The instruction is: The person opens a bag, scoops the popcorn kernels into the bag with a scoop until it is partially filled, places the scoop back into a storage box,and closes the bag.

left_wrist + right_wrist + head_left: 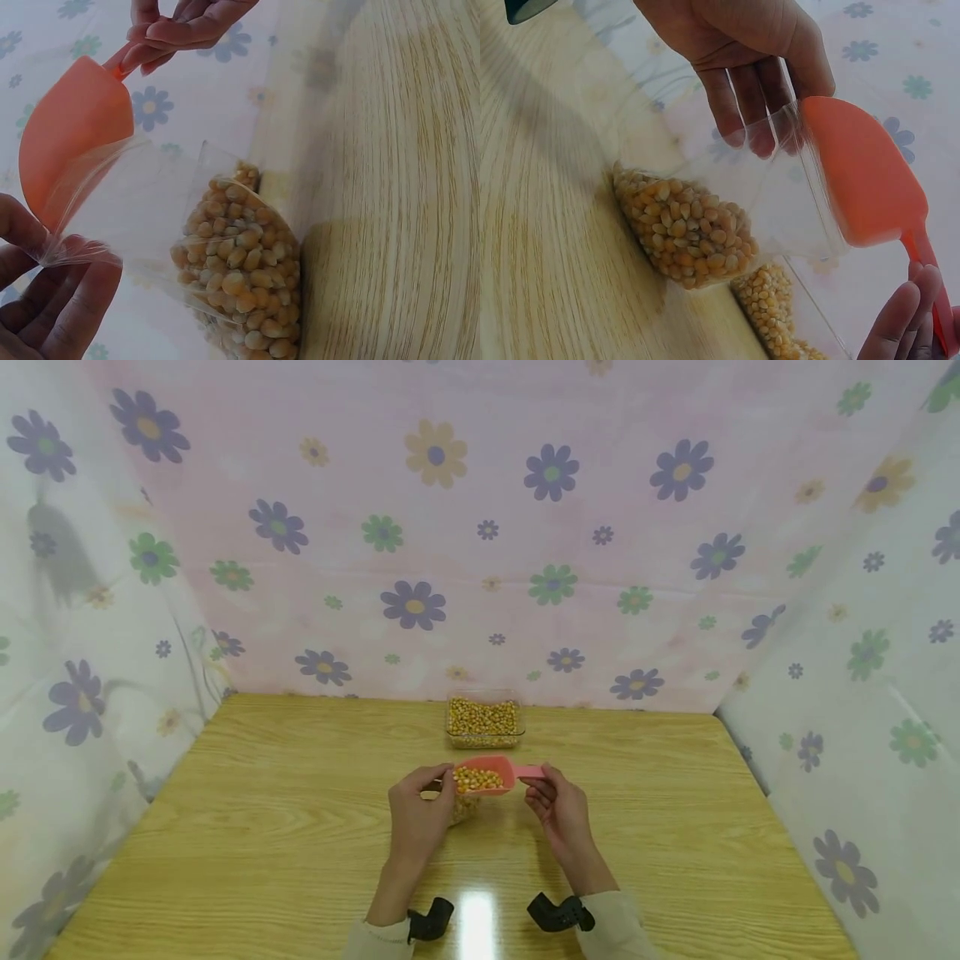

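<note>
My left hand (422,810) pinches the top edge of a clear plastic bag (780,210), its thumb and fingers at the bag's mouth. Corn kernels (240,270) fill the lower part of the bag, which stands on the table. By its handle, my right hand (561,810) holds a coral-pink scoop (506,767). Loaded with corn kernels (477,779), the scoop lies level over the bag's mouth, its front lip right by my left thumb. In the left wrist view, the bag's film overlaps the scoop's front end.
A clear rectangular container (486,742) of corn kernels stands behind the bag, near the back edge of the wood-grain table (300,793). Flower-patterned cloth (480,527) hangs behind the table and on both sides. Black wrist mounts (558,912) sit on both forearms.
</note>
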A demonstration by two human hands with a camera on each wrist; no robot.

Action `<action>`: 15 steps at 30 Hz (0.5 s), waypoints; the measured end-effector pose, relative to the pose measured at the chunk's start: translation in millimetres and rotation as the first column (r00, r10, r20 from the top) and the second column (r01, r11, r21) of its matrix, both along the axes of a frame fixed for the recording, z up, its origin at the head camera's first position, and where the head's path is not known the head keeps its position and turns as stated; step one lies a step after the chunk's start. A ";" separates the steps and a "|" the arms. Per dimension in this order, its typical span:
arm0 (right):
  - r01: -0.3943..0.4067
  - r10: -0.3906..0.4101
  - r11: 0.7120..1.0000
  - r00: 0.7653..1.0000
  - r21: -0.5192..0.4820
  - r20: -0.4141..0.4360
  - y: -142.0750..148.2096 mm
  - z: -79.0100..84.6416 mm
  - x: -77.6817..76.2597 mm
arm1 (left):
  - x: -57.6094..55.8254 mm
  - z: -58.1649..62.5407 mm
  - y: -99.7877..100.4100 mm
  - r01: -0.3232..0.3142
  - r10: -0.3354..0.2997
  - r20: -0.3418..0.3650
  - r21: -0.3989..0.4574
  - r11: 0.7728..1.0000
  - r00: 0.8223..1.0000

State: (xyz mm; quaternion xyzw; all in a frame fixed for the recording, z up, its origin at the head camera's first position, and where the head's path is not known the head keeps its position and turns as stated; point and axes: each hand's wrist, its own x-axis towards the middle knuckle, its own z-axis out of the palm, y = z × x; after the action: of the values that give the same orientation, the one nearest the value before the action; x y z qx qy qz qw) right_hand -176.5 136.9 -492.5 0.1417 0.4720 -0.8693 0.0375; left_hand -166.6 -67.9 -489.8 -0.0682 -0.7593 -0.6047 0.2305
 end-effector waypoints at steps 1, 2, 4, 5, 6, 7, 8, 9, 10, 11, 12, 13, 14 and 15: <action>0.002 -0.002 1.000 1.000 0.003 -0.002 -0.3 -0.1 0.5 | 0.2 -0.2 0.0 0.001 -0.001 0.002 0.003 1.000 1.000; 0.006 -0.006 1.000 1.000 0.007 -0.003 -0.6 -0.1 1.0 | 0.3 -0.5 0.0 0.001 -0.001 0.005 0.002 1.000 1.000; 0.014 -0.014 1.000 1.000 0.013 -0.005 -1.3 0.2 2.2 | 0.4 -0.9 -0.1 0.002 -0.002 0.003 0.000 1.000 1.000; 0.020 -0.020 1.000 1.000 0.016 -0.004 -1.6 0.4 2.8 | 0.4 -0.7 -0.2 0.002 -0.002 0.000 -0.002 1.000 1.000; 0.025 -0.024 1.000 1.000 0.015 -0.005 -1.6 0.5 3.6 | 0.5 -0.8 -0.3 0.004 -0.004 -0.002 -0.003 1.000 1.000; 0.034 -0.034 0.999 0.999 0.014 -0.002 -1.9 0.7 4.0 | 0.4 -0.9 -0.4 0.005 -0.005 -0.005 -0.004 1.000 1.000; 0.042 -0.042 0.999 0.999 0.015 -0.001 -1.9 0.6 4.5 | 0.4 -0.9 -0.4 0.007 -0.007 -0.008 -0.007 1.000 1.000; 0.047 -0.047 0.999 0.999 0.014 -0.002 -1.8 0.6 5.0 | 0.4 -0.8 -0.4 0.009 -0.010 -0.010 -0.005 1.000 1.000; 0.055 -0.055 0.998 0.998 0.014 -0.002 -1.7 0.5 5.3 | 0.5 -0.8 -0.4 0.013 -0.013 -0.013 -0.004 1.000 1.000; 0.058 -0.058 0.998 0.998 0.015 -0.004 -1.4 0.6 5.8 | 0.6 -0.8 -0.3 0.016 -0.016 -0.014 -0.001 1.000 1.000; 0.063 -0.063 0.998 0.998 0.016 -0.006 -1.1 0.7 6.4 | 0.8 -0.8 -0.2 0.019 -0.019 -0.018 -0.001 1.000 1.000; 0.071 -0.071 0.997 0.997 0.018 -0.005 -1.1 0.7 6.7 | 1.0 -0.7 -0.1 0.022 -0.022 -0.021 -0.001 1.000 1.000; 0.076 -0.076 0.997 0.997 0.019 -0.008 -0.9 0.9 7.4 | 1.2 -0.5 0.0 0.023 -0.024 -0.023 -0.003 1.000 0.999; 0.083 -0.083 0.996 0.997 0.024 -0.011 -0.8 1.3 8.1 | 1.4 -0.2 0.0 0.025 -0.025 -0.026 -0.002 1.000 0.999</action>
State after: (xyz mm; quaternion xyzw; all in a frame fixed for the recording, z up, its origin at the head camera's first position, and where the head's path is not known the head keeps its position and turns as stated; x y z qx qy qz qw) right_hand -168.4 136.1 -491.2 0.1574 0.4767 -0.8648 -0.0025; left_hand -165.2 -67.9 -490.0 -0.0858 -0.7559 -0.6060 0.2325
